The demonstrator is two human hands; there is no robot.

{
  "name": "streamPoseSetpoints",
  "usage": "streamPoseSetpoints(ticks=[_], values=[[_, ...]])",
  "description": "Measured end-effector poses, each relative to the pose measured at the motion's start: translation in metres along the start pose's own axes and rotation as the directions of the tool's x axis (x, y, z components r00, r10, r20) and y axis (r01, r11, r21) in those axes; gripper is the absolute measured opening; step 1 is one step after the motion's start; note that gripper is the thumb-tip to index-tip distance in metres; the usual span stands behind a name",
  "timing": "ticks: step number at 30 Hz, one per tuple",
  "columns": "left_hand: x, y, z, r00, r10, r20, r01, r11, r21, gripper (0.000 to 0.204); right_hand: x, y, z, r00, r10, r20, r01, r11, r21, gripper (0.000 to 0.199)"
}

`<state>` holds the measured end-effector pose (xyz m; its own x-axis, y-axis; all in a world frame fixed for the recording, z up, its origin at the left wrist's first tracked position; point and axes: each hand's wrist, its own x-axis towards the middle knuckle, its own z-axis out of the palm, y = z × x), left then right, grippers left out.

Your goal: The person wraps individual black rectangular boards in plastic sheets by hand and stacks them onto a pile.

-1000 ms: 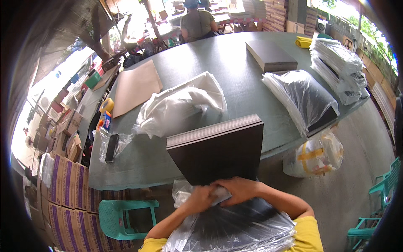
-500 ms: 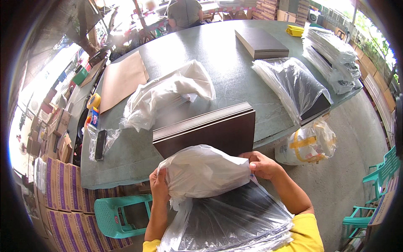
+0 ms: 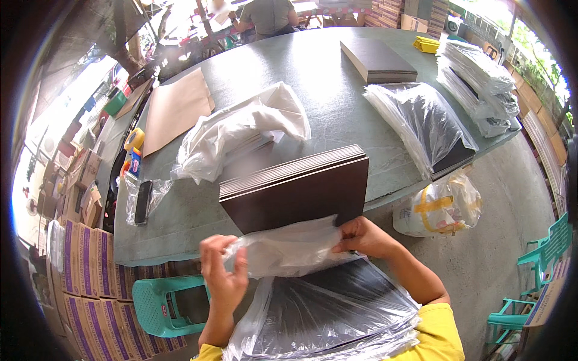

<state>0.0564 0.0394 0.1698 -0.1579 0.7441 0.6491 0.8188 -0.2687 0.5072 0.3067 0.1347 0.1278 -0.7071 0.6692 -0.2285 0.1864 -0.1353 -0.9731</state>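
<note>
A clear plastic bag (image 3: 286, 249) spreads its whitish end across in front of me. My right hand (image 3: 364, 236) pinches the right edge of this end. At its left edge my left hand (image 3: 223, 274) is raised with thumb and fingers apart; whether the fingertips touch the plastic is unclear. Against my body, below both hands, rests a pile of black boards in clear plastic (image 3: 331, 307). Just beyond the bag, a stack of dark boards with pale edges (image 3: 295, 195) stands on its side at the table's near edge; the bag hides part of its lower front.
On the green table (image 3: 168, 237) lie crumpled white plastic (image 3: 241, 129), brown paper (image 3: 177, 111), a phone (image 3: 143, 201), a dark board stack (image 3: 379, 60) and plastic-wrapped boards (image 3: 421, 123). A green stool (image 3: 159, 307) and taped bundle (image 3: 436, 207) stand below. Someone sits beyond (image 3: 265, 18).
The whitish bag end has gone from puffed up to flatter and lower. My left hand has opened its fingers and shifted left; my right hand has moved slightly inward, still pinching the plastic.
</note>
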Motion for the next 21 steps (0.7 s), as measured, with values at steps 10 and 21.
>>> streamPoseSetpoints(ticks=[10, 21], values=[[-0.004, 0.003, 0.082, 0.784, -0.088, 0.615, 0.44, 0.777, -0.45, 0.041, 0.035, 0.003, 0.031, 0.954, 0.146, -0.262, -0.049, 0.937, 0.345, 0.033], [-0.001, 0.009, 0.079, 0.743, -0.067, 0.666, 0.541, 0.647, -0.538, 0.039, 0.025, 0.025, 0.016, 0.996, -0.064, -0.058, 0.084, 0.881, 0.465, 0.02]])
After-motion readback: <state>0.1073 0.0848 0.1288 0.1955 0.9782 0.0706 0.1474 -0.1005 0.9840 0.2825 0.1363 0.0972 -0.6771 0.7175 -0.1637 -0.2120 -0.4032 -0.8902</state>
